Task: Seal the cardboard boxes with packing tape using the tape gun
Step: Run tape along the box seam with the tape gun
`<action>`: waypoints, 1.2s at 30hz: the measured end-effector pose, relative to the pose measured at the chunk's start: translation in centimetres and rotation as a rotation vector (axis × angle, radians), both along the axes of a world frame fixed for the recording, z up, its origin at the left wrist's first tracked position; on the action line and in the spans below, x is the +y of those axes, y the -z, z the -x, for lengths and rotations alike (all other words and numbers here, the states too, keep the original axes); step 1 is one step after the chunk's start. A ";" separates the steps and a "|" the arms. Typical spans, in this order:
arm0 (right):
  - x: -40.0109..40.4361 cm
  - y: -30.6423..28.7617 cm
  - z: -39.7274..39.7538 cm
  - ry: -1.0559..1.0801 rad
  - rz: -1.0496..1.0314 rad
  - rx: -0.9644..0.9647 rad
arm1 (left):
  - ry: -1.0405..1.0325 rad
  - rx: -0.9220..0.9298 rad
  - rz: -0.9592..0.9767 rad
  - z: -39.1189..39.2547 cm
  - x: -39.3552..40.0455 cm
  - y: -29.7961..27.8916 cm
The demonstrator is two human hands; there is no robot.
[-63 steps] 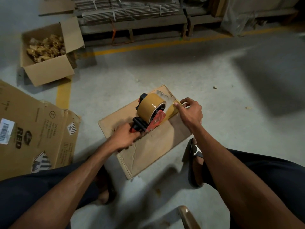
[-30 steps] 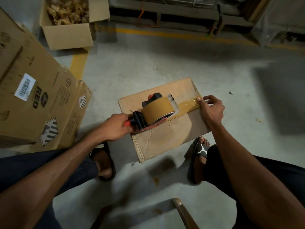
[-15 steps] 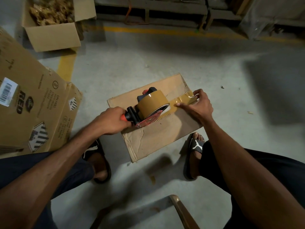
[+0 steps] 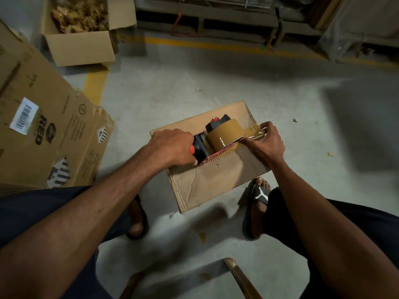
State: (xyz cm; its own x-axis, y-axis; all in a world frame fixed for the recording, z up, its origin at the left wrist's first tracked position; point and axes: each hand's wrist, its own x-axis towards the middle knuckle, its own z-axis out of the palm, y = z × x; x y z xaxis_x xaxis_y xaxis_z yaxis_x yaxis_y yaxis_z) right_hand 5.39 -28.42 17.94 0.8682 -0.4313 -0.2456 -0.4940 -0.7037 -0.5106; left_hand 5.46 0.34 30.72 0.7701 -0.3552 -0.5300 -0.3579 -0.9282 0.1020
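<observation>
A small closed cardboard box (image 4: 218,180) lies on the concrete floor between my feet. On its top sits a red and black tape gun (image 4: 212,140) carrying a brown tape roll (image 4: 224,134). My left hand (image 4: 172,147) grips the gun's handle at the box's left part. A shiny strip of tape (image 4: 253,133) runs from the roll to the box's right edge. My right hand (image 4: 266,143) rests on that strip, its forefinger stretched along the tape toward the roll and the other fingers curled at the box's edge.
A large printed carton (image 4: 43,134) lies flat on the left. An open box (image 4: 79,39) with brown scraps stands at the back left. Pallets (image 4: 216,20) and a yellow floor line (image 4: 216,47) run along the back. A wooden seat edge (image 4: 239,277) shows below.
The tape gun slid left along the box top, then came back a little toward the right edge. My right hand stays on the tape at the box's right edge.
</observation>
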 end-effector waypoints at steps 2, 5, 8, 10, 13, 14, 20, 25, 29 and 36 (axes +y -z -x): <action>0.1 0.2 0.2 -0.015 0.036 -0.006 | 0.035 -0.014 -0.019 -0.1 -0.3 -0.3; 0.1 -0.2 0.8 -0.183 0.174 -0.085 | 0.052 0.008 -0.026 -0.3 -0.7 -0.7; 0.0 -1.7 0.8 -0.526 0.330 -0.062 | 0.042 0.044 0.015 -0.1 -0.4 -0.5; 0.1 -3.0 1.1 -0.736 0.373 0.122 | 0.015 0.087 0.046 0.1 0.2 -0.1; 0.6 -4.7 1.6 -0.899 0.460 0.408 | 0.038 0.072 0.003 0.2 0.8 0.1; 0.8 -5.1 1.9 -0.912 0.450 0.441 | 0.041 0.073 -0.005 0.4 0.9 0.1; 3.1 -4.6 3.3 -0.861 0.372 0.411 | 0.001 0.082 -0.001 0.7 1.1 0.6; 3.4 -4.8 2.9 -0.913 0.469 0.353 | -0.038 0.086 0.061 0.5 1.0 0.8; 3.4 -3.8 2.8 -0.891 0.525 0.312 | -0.101 0.127 0.067 0.6 1.2 1.4; 3.3 -3.3 2.3 -0.953 0.554 0.459 | -0.165 0.151 0.099 1.1 2.4 3.5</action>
